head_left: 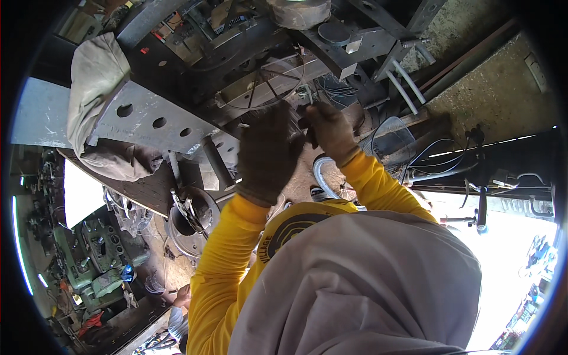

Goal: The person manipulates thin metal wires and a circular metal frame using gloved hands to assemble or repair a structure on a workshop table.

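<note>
My left hand (269, 157), in a dark brown work glove, is raised before the metalwork with its back toward me. Its fingers are mostly hidden. Close beside it, my right hand (331, 133), gloved alike, is closed with thumb and finger pinched toward the left hand. Something thin and dark lies between the two gloves, too shadowed to name. Just beyond the left glove is a thin metal ring with spokes (269, 86), lying against a steel bar. A light-coloured cable (309, 93) shows past the right hand's fingertips.
A grey steel beam with round holes (142, 112) runs at left, a beige cloth (97, 83) draped over it. Below stands a round metal drum (207, 216) with clamps. Wire mesh (393, 135) is at right. Green machinery (94, 254) and another person's hand (183, 296) are lower left.
</note>
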The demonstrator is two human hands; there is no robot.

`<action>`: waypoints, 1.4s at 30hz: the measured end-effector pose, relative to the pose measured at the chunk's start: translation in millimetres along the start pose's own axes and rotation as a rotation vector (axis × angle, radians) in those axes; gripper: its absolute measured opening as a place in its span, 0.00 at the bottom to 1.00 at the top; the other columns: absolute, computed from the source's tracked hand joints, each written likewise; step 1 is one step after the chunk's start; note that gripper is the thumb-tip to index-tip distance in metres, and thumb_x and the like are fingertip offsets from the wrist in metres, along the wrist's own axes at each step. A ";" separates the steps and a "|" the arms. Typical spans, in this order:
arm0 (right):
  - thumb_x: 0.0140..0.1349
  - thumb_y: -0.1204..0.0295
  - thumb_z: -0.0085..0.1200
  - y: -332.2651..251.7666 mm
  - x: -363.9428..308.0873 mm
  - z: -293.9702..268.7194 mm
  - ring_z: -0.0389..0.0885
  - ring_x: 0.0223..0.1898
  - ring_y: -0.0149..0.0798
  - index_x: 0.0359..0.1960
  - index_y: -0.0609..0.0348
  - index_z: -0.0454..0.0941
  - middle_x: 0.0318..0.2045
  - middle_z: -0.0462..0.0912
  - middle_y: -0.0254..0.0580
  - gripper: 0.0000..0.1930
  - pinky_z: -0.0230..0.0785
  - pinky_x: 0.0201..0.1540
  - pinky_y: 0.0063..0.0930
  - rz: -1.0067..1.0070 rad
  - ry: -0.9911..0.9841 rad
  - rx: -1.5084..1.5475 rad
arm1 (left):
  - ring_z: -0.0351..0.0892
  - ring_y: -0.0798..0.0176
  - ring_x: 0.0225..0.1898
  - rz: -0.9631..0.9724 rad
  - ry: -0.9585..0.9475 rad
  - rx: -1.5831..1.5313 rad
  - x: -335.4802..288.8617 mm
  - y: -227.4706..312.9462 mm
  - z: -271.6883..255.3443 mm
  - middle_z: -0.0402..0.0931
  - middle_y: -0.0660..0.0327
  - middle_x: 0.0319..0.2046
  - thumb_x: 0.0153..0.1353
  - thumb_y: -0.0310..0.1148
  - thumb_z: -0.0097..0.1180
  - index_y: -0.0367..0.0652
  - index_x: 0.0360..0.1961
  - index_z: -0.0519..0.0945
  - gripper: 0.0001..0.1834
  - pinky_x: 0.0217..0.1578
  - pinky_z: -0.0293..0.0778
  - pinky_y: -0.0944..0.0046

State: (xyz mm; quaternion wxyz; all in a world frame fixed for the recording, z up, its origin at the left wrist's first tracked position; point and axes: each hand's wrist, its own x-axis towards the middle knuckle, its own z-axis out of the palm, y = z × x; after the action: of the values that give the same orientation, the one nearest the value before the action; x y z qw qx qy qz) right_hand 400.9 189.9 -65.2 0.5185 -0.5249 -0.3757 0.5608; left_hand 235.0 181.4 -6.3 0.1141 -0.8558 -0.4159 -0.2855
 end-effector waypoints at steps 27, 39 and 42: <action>0.55 0.73 0.58 52.1 90.2 -40.3 0.83 0.33 0.42 0.40 0.55 0.82 0.34 0.83 0.45 0.10 0.75 0.37 0.33 -0.081 -0.023 0.110 | 0.83 0.57 0.31 -0.071 -0.254 0.066 -10.2 10.5 90.2 0.80 0.62 0.28 0.66 0.41 0.53 0.52 0.50 0.80 0.14 0.32 0.78 0.52; 0.65 0.73 0.51 17.2 22.1 20.2 0.81 0.33 0.41 0.48 0.62 0.78 0.36 0.82 0.43 0.12 0.75 0.36 0.33 -0.920 -0.025 -0.935 | 0.86 0.55 0.30 -0.222 -0.092 -0.011 -50.2 -21.6 21.7 0.82 0.58 0.27 0.60 0.32 0.53 0.45 0.40 0.80 0.09 0.28 0.77 0.53; 0.69 0.70 0.49 -26.2 -31.7 64.7 0.78 0.25 0.32 0.46 0.63 0.78 0.31 0.81 0.39 0.11 0.70 0.27 0.26 -0.638 -0.263 -0.602 | 0.82 0.57 0.26 -0.428 -0.101 -0.102 -80.0 -11.2 -25.9 0.79 0.60 0.26 0.68 0.33 0.49 0.44 0.48 0.77 0.11 0.22 0.76 0.57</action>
State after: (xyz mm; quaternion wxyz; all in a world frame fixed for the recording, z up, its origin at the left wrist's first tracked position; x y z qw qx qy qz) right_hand 339.7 171.6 -22.8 0.4376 -0.4346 -0.7274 0.3009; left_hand 176.8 125.5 -32.5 -0.0135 -0.7661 -0.5781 -0.2807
